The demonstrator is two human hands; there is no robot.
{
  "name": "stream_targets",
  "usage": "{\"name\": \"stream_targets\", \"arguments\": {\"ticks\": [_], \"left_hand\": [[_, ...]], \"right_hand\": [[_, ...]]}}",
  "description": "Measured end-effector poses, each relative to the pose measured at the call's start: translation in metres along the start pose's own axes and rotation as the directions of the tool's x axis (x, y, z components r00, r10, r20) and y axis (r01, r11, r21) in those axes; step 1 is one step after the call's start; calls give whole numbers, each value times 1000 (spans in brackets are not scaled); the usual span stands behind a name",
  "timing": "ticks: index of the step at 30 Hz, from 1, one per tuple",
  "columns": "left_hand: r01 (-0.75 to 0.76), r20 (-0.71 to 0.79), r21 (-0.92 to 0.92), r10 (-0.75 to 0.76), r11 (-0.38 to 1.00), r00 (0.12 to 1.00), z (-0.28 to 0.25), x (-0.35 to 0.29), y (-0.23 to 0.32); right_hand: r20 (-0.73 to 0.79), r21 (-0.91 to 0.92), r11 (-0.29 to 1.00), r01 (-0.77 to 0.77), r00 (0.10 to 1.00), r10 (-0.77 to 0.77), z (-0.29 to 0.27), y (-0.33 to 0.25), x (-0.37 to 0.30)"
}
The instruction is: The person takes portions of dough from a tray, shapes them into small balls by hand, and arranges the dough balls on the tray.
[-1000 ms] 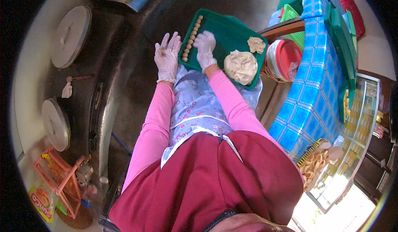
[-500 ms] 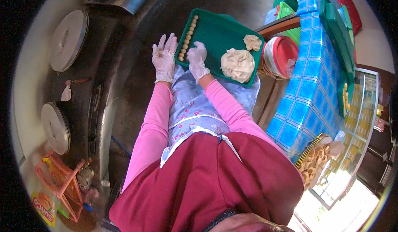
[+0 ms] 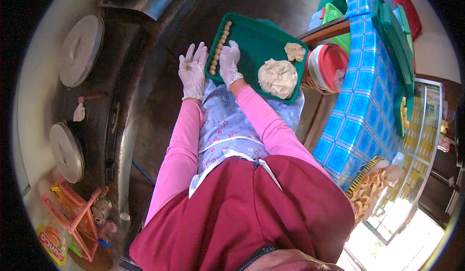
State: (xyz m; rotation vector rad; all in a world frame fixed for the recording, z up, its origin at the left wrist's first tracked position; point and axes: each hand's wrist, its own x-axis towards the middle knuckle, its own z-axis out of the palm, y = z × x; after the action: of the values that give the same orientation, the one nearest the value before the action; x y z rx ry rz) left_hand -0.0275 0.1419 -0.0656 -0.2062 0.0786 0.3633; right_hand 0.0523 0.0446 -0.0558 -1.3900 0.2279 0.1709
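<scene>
Fingers of right hand (image 3: 228, 63) rest flat on green tray (image 3: 256, 38); left hand (image 3: 193, 70) spread open.

Two dough lumps (image 3: 277, 78), roughly ten small dough balls (image 3: 219, 47), one green tray (image 3: 252, 41).

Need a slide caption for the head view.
Gloved right hand rests on a green tray beside a row of dough balls; left hand open alongside.

Right hand (image 3: 229, 63) slid left beside dough balls (image 3: 219, 47)
</scene>
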Motion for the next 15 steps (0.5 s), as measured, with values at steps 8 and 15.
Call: {"name": "stream_targets", "arguments": {"ticks": [8,15], "left_hand": [[24,20,-16,-23,1000,1000,4,6,-10],[9,-17,39,-8,999,1000,3,3,-7]], "right_hand": [[-131,211,977,36,991,-8,1,8,57],[-176,26,998,55,983,-49,9,-15,65]]}}
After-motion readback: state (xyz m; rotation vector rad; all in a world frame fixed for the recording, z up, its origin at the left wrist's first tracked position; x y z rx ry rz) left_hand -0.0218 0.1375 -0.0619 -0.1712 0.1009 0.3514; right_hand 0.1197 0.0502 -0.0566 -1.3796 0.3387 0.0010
